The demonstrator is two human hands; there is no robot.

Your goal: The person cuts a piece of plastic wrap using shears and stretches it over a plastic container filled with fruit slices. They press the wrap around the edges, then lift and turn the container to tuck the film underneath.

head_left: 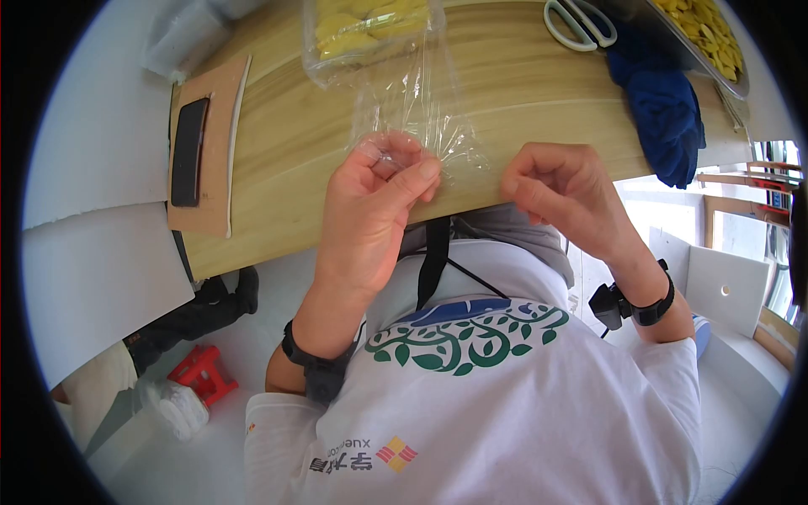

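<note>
My left hand (374, 198) pinches the gathered neck of a clear plastic bag (417, 93) between thumb and fingers. The bag's far end lies on the wooden table and holds yellow pieces (370, 25), flat and packed together. To the right of the bag's loose edge, my right hand (560, 194) hovers near the table's front edge, its fingers curled and the thumb pressed to them. Whatever those fingers may hold is hidden. Both wrists wear a black strap with a small device.
On the wooden table (286, 160), a dark phone (190, 151) rests on a brown board (220, 143) at left. White-handled scissors (581, 29), a dark blue cloth (661, 118) and a metal tray (673, 38) of yellow pieces are at right. A red stool (204, 374) stands below left.
</note>
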